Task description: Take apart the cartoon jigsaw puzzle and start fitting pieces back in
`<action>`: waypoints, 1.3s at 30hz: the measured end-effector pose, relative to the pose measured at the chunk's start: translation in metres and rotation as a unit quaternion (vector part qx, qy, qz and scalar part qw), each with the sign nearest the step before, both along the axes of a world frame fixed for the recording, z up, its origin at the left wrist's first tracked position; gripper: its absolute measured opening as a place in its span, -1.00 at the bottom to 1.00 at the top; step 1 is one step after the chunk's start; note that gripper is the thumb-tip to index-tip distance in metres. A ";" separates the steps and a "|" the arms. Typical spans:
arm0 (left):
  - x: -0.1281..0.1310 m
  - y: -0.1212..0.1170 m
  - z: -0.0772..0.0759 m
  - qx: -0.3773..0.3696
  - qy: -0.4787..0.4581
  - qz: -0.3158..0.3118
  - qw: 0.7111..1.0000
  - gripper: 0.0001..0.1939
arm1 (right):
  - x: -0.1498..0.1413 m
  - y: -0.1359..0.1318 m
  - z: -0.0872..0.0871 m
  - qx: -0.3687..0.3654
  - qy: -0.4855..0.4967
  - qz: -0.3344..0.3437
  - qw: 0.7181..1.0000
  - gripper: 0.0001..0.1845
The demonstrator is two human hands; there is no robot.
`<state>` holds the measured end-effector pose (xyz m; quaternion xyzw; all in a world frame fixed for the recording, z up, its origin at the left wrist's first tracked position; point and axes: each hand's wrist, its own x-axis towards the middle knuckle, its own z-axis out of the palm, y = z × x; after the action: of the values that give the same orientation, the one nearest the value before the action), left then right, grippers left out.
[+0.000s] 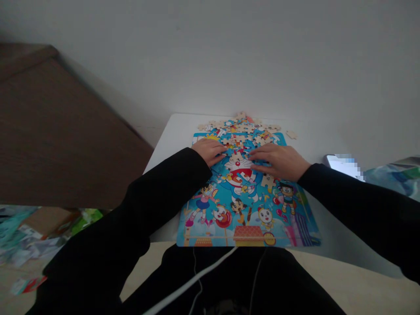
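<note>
A colourful cartoon picture sheet [210,225] lies on the white table, with a blue-and-white cat figure at its middle. Wooden jigsaw pieces [241,128] are heaped over its far end, several with their plain backs up. My left hand [211,150] rests on the sheet's upper left, fingers stretched toward the heap's near edge. Across from it, my right hand [280,160] lies low over the right side, fingers apart and pointing left, close to the cat's face. One plain-backed piece [268,182] sits just below my right hand. Whatever lies beneath the fingers is hidden.
A single jigsaw piece [291,134] lies apart on the white table [173,131], which meets the wall. A phone [344,166] is at the right, by plastic packaging [398,177]. Brown furniture [72,140] stands left. A white cable [203,273] crosses my lap.
</note>
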<state>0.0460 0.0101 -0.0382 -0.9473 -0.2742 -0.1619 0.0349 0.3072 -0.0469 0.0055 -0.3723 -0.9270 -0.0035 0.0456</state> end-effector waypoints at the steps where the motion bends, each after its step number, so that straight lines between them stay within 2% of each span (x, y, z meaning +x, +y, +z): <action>1: 0.001 -0.001 0.001 -0.007 -0.012 -0.001 1.000 -0.69 | -0.005 0.001 0.000 0.012 0.005 -0.001 1.000 -0.66; 3: 0.001 -0.004 0.005 -0.025 -0.045 0.004 0.999 -0.69 | -0.019 0.005 -0.002 0.026 0.006 0.005 1.000 -0.63; 5: -0.001 -0.010 0.011 -0.047 -0.093 0.040 0.994 -0.71 | -0.033 0.009 -0.004 0.024 -0.011 0.006 1.000 -0.64; 8: -0.007 -0.017 0.022 -0.146 -0.156 0.114 0.970 -0.73 | -0.048 0.011 -0.003 0.004 -0.025 0.000 1.000 -0.71; 11: -0.015 -0.018 0.027 -0.276 -0.117 0.124 0.946 -0.72 | -0.046 0.010 0.000 -0.045 0.023 -0.035 0.998 -0.71; 13: -0.020 -0.014 0.027 -0.298 -0.066 0.149 0.940 -0.74 | -0.039 0.008 0.000 -0.113 0.056 -0.056 0.990 -0.74; 15: -0.022 -0.008 0.026 -0.285 -0.016 0.198 0.938 -0.77 | -0.030 0.007 0.000 -0.156 0.055 -0.071 0.984 -0.77; 16: -0.022 -0.005 0.026 -0.273 0.013 0.221 0.936 -0.78 | -0.027 0.006 0.000 -0.153 0.044 -0.078 0.984 -0.77; 19: -0.020 0.000 0.027 -0.211 0.084 0.237 0.945 -0.74 | -0.026 0.006 0.002 -0.074 0.006 -0.099 0.992 -0.70; 23: -0.016 0.002 0.019 -0.108 0.064 0.142 0.982 -0.59 | -0.045 0.013 0.004 0.000 0.008 -0.079 0.997 -0.66; 26: -0.015 0.005 0.004 -0.068 0.046 0.070 0.994 -0.63 | -0.064 0.022 -0.001 0.024 0.005 -0.039 0.999 -0.64; 30: -0.016 0.009 -0.007 -0.001 0.029 0.023 0.999 -0.68 | -0.077 0.029 -0.007 0.013 0.003 -0.049 0.999 -0.69; 33: -0.014 0.005 -0.003 0.042 0.009 0.009 0.999 -0.60 | -0.077 0.029 -0.009 -0.010 0.032 -0.066 0.997 -0.72; 36: -0.012 -0.003 0.009 0.035 -0.044 0.046 0.997 -0.58 | -0.072 0.028 -0.008 -0.038 0.079 -0.081 0.993 -0.69; 39: -0.010 -0.013 0.022 -0.072 -0.099 0.119 0.985 -0.61 | -0.063 0.027 -0.006 -0.091 0.161 -0.106 0.977 -0.65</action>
<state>0.0358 -0.0034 -0.0162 -0.8873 -0.3978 -0.2295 -0.0415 0.2443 -0.0201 -0.0009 -0.4669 -0.8591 0.1359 0.1598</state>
